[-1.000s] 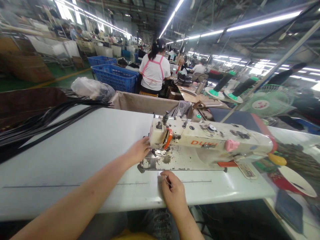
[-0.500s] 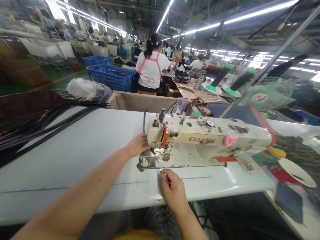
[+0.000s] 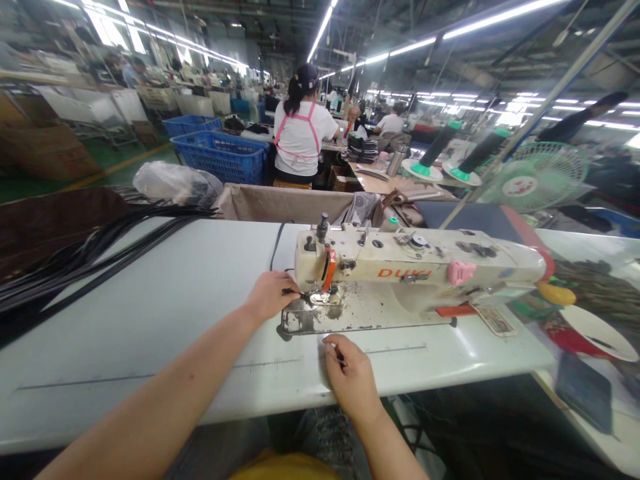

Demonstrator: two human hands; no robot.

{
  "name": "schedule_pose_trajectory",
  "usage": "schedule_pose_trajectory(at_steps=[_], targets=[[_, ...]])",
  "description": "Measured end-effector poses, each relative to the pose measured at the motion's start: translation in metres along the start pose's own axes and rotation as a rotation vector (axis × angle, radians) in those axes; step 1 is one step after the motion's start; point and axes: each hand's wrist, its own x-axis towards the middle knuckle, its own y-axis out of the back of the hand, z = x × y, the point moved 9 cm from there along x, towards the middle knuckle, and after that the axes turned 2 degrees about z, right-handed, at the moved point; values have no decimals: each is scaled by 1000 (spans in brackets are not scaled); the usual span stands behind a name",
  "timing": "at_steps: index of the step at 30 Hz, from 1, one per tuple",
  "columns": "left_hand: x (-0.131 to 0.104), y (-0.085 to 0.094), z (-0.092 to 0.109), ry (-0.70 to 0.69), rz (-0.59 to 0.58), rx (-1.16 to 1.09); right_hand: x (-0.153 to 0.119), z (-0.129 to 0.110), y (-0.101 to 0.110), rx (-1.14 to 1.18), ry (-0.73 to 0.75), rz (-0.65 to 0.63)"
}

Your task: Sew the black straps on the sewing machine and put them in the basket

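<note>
A worker's left hand (image 3: 271, 295) pinches a thin black strap (image 3: 278, 245) at the needle end of a cream sewing machine (image 3: 410, 270), fingers closed on the strip where it meets the metal plate (image 3: 320, 319); the strap runs back across the white surface (image 3: 165, 300) behind the machine head. The right hand (image 3: 350, 380) rests curled on the surface's near edge, just in front of the plate, gripping a small dark tool too small to identify. A bundle of black straps (image 3: 90, 257) lies well apart at far left. Beyond, a person in a white shirt (image 3: 303, 137) sits beside blue crates (image 3: 223, 153); a green fan (image 3: 537, 180) stands at right.
</note>
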Motion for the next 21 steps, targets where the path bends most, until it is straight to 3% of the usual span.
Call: schedule_pose_trajectory(at_steps=[7,21], targets=[[-15,3,9,50,-31,-67,1,1,-1,-12,7,-7],[-33,-2,18,282,-71,-94,0,-2,-2,-7,18,-12]])
